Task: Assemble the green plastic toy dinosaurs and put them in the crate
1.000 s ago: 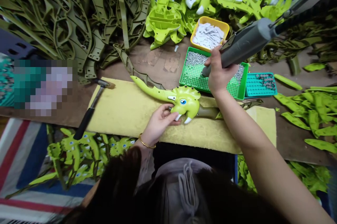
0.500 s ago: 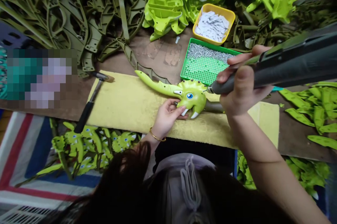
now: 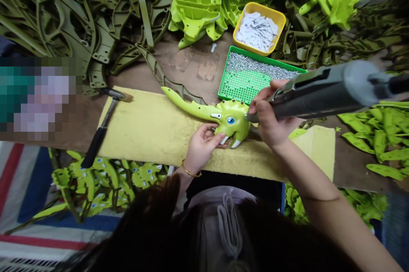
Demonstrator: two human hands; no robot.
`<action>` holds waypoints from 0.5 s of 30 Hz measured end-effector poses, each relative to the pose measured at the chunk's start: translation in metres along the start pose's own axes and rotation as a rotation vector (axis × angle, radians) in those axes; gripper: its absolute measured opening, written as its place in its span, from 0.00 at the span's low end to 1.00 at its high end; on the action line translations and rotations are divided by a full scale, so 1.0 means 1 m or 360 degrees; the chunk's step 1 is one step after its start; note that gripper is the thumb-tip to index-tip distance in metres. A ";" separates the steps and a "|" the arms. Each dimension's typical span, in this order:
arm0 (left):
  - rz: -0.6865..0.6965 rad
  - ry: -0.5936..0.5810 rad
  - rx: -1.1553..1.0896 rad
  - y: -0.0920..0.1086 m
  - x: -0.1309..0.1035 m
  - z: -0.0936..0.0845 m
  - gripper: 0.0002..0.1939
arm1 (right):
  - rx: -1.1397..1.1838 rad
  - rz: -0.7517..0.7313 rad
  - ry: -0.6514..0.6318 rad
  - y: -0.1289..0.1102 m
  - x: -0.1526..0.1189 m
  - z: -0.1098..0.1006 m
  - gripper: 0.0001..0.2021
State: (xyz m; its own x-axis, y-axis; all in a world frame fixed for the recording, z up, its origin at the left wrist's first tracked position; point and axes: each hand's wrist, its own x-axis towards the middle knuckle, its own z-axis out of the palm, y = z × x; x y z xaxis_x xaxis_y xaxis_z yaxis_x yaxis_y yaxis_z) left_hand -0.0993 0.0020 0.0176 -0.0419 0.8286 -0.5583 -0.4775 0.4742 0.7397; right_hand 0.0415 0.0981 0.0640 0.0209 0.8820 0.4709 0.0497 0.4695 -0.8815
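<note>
A green plastic dinosaur-head piece (image 3: 234,118) with a blue eye and white horns lies on the yellow mat (image 3: 143,135). My left hand (image 3: 204,144) pinches its lower edge near the white horns. In my right hand (image 3: 271,118) is a dark electric screwdriver (image 3: 313,97), fingers wrapped round its front end. The tool's tip touches the right side of the head piece, below its ridged frill. Whatever sits under the tip is hidden.
A green tray of screws (image 3: 246,84) and a yellow bowl of white pieces (image 3: 258,29) stand behind. A hammer (image 3: 102,131) lies left. Olive parts (image 3: 73,16) and green parts (image 3: 201,12) are piled at the back. A blurred-out area is at far left.
The screwdriver has swung, its rear end now more to the left, and its tip has shifted left and down onto the head piece. My left hand keeps its hold. The view has shifted slightly.
</note>
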 end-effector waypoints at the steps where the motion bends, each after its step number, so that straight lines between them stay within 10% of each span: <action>1: -0.0001 -0.0009 -0.0002 0.000 0.000 0.000 0.24 | 0.0053 -0.0044 0.0040 -0.004 0.008 0.005 0.15; 6: 0.0001 -0.0031 -0.0005 0.000 0.001 0.000 0.24 | 0.0023 -0.0103 0.0470 0.019 0.053 0.042 0.23; 15: -0.0037 -0.0039 -0.0057 0.001 0.001 0.001 0.23 | -0.0049 0.0163 0.0180 0.083 0.054 0.047 0.20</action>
State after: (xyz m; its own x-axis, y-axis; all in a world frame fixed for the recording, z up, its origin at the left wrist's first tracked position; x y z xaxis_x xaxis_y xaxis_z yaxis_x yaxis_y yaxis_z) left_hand -0.0989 0.0039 0.0182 -0.0090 0.8247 -0.5654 -0.5095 0.4828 0.7123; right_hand -0.0003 0.1864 0.0149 0.1395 0.9141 0.3808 0.0720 0.3742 -0.9245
